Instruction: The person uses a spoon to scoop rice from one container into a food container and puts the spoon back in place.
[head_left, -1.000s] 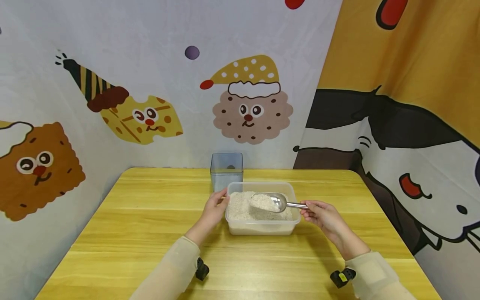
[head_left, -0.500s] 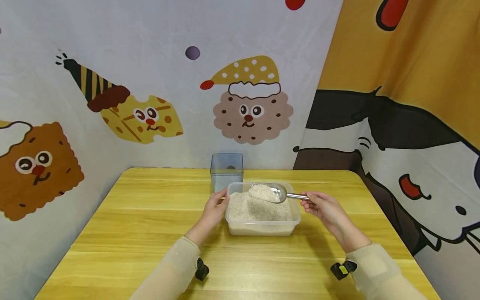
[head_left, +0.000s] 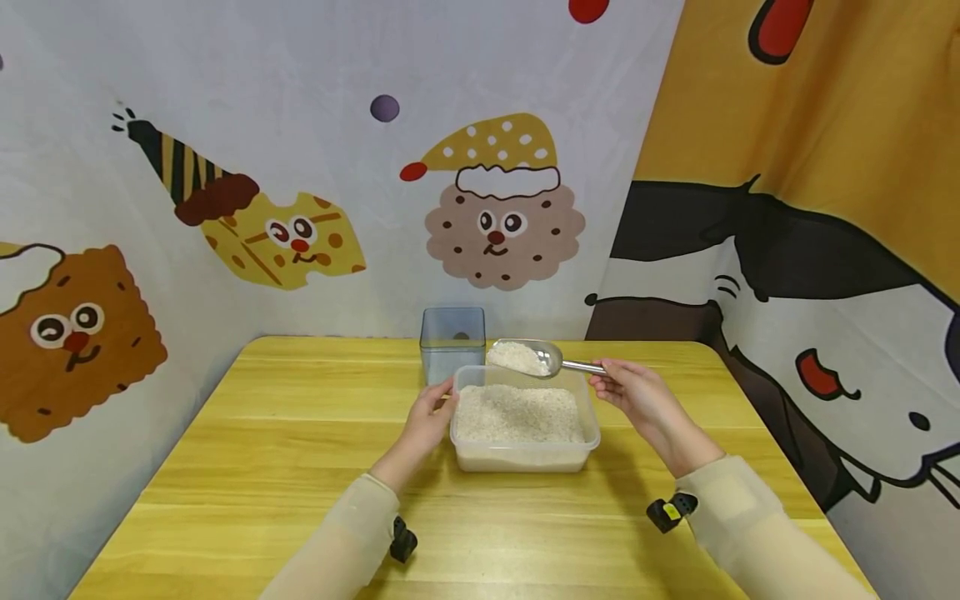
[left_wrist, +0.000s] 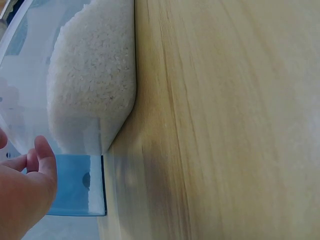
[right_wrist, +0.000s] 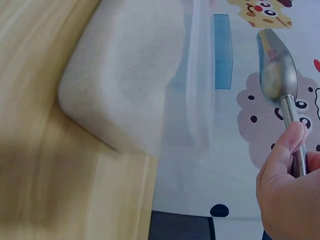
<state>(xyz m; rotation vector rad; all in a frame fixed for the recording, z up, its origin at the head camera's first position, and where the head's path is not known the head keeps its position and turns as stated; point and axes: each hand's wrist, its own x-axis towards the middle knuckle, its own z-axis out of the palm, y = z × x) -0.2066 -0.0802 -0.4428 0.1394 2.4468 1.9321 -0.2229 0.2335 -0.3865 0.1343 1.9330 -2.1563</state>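
Note:
A clear plastic container [head_left: 525, 457] of white rice [head_left: 517, 417] stands mid-table. My left hand [head_left: 432, 417] holds its left rim, fingers at the back left corner; in the left wrist view that hand [left_wrist: 27, 185] shows beside the clear wall. My right hand [head_left: 637, 396] grips the handle of a metal scoop [head_left: 553, 358], which is heaped with rice and hangs over the container's back rim, its mouth pointing left. In the right wrist view the thumb lies along the handle of the scoop [right_wrist: 279, 75]. A blue translucent bin [head_left: 452, 358] stands behind the container's left corner.
The yellow wooden table [head_left: 300, 400] reaches back to a wall cloth [head_left: 322, 150] printed with cartoon food. Another printed cloth [head_left: 810, 350] hangs along the right side. Some rice lies inside the blue bin, low against its wall [left_wrist: 96, 192].
My right hand has lifted the loaded scoop up from the rice and moved it back and slightly left, to the container's far rim. My left hand has stayed at the rim.

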